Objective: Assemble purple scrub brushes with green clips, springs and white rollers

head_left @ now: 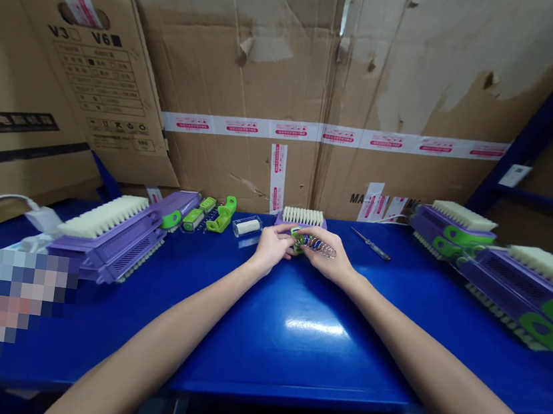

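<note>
Head view: nearest to me, the bare front of the blue tabletop [297, 364] shines under a glare patch. Farther in, the left hand [270, 250] has its fingers bent and drawn close together at a small green piece [296, 231]; I can't tell whether they pinch it or only touch it. The right hand [333, 258] is mostly closed, fingers curled, and appears to hold that piece from the other side. A metal coil spring [322, 247] lies across the right hand, its loose end toward the wrist; how it joins the piece is hidden from me.

I judge the green piece light, rigid and probably plastic, smooth enough to slip, so I'd take it by its 2 outer sides. The spring looks light and bendy; I'd hold it close to its seated end, since a grip on the free coils could let it bow or tangle. Squeezing hard gains nothing with parts this small.

Just beyond the hands sits a purple brush [302, 217], bristles up. A screwdriver [376, 247] lies to the right; to the left are a clear case [248, 226] with a white insert and a green bracket [224, 215]. Cardboard [232, 161] closes off the back.
</note>
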The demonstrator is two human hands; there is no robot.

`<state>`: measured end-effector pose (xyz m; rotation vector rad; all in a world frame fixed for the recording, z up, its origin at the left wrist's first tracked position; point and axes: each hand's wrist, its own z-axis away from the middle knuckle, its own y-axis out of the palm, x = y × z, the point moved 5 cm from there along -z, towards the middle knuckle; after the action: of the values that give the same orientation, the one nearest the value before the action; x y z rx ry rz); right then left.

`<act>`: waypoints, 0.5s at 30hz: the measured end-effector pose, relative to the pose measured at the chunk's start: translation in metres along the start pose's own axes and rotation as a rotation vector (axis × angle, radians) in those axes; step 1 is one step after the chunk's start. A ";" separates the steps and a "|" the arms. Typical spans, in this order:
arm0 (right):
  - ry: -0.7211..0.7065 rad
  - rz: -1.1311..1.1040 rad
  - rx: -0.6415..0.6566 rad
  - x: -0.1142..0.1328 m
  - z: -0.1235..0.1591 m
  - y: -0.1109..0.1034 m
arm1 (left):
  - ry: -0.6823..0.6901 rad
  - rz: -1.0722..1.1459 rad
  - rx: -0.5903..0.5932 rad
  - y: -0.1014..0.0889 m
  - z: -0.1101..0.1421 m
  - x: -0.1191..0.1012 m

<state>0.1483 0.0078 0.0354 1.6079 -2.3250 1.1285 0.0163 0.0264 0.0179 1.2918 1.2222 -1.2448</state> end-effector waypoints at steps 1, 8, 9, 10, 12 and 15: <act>0.016 -0.005 0.006 -0.002 0.000 0.000 | -0.007 -0.009 0.007 0.000 0.000 0.000; 0.135 -0.002 0.037 -0.003 -0.001 0.000 | -0.028 -0.020 0.058 -0.002 -0.003 0.002; 0.148 0.012 0.034 -0.004 -0.002 -0.001 | -0.022 -0.017 0.070 -0.002 -0.004 0.003; 0.162 0.027 0.030 -0.004 -0.002 -0.001 | -0.017 -0.013 0.084 -0.001 -0.004 0.003; 0.189 0.059 0.016 -0.006 -0.001 -0.001 | -0.010 -0.007 0.114 -0.001 -0.006 0.005; 0.216 0.092 -0.004 -0.008 -0.001 -0.001 | 0.001 -0.003 0.149 0.001 -0.006 0.006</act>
<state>0.1526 0.0141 0.0330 1.3155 -2.2784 1.2470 0.0174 0.0330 0.0126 1.3984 1.1492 -1.3586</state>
